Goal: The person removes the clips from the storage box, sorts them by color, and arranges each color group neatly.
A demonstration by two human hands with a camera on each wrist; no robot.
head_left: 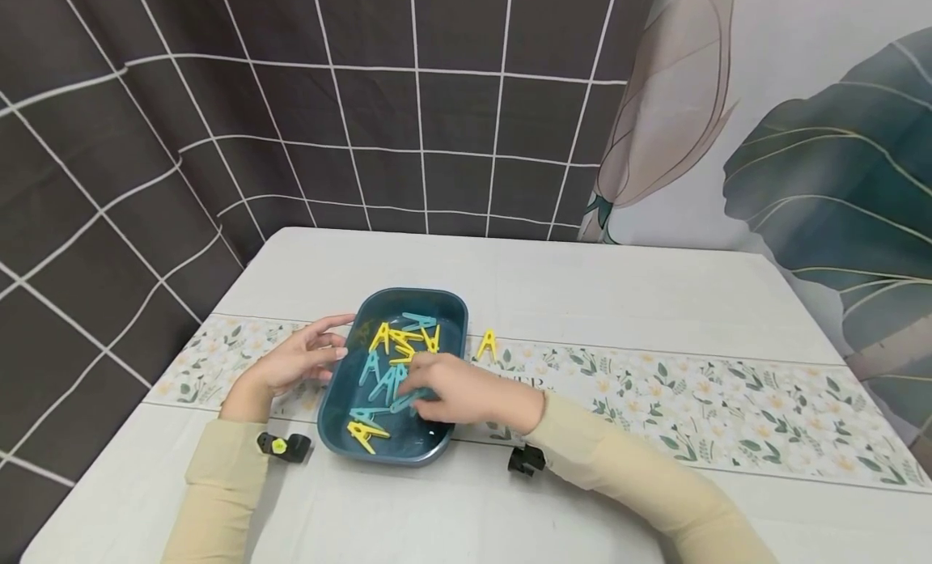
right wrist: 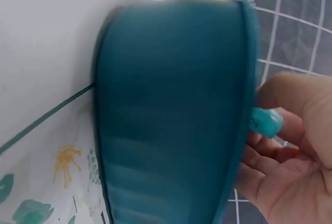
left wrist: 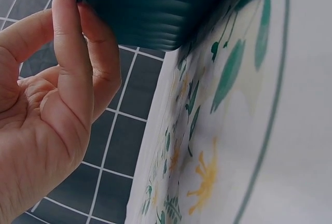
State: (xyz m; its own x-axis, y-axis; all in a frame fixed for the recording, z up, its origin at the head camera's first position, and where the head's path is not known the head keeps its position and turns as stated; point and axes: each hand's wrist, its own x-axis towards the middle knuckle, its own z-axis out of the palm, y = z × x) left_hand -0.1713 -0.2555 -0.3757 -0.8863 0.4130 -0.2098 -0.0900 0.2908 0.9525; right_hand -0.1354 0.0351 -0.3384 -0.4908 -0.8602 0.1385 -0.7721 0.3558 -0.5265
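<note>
i see my right hand (head_left: 455,390) inside the dark teal tray (head_left: 437,303), its fingers (right wrist: 270,149) curled round a teal clothespin (head_left: 409,400) that lies under the fingertips near the tray's right wall; in the right wrist view the peg's end (right wrist: 265,121) pokes out between thumb and fingers, just above the tray's rim. my left hand (head_left: 294,360) rests at the tray's left wall, fingers (left wrist: 78,53) relaxed and almost straight, their tips touching the outer wall and holding nothing. more yellow and teal clothespins (head_left: 396,345) lie heaped in the tray. one yellow clothespin (head_left: 486,345) sits on the counter (head_left: 582,281) just right of the tray, on the floral runner (head_left: 692,394) that crosses the counter's middle.
</note>
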